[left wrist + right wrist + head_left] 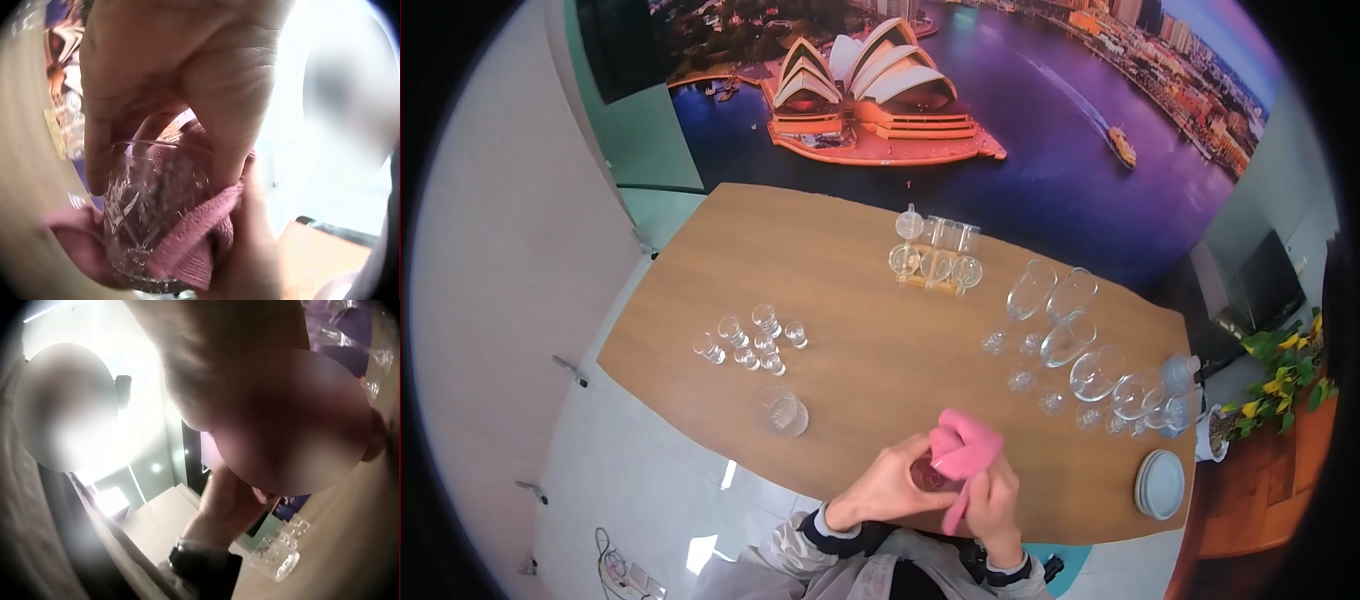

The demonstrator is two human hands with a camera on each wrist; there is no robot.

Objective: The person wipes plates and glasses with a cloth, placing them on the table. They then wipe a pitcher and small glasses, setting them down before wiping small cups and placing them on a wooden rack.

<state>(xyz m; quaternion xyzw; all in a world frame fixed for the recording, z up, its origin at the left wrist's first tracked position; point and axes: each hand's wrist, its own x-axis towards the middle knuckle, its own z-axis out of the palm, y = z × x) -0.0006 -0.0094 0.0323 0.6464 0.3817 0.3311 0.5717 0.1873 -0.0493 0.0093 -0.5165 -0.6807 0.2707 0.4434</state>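
Note:
Close to my body at the table's front edge, my left hand (888,485) grips a clear cut-glass tumbler (132,215) by its rim. My right hand (994,508) holds a pink cloth (968,447) against the glass. In the left wrist view the cloth wraps round the tumbler's far side and base, with one folded edge lying across its wall. A blurred patch hides most of the cloth and the tumbler in the right wrist view.
A larger glass (781,411) and several small glasses (766,342) stand on the left of the wooden table (850,340). Glassware on a wooden stand (930,284) is at the back. Several stemmed glasses (1068,340) line the right, with stacked plates (1162,485) near the right edge.

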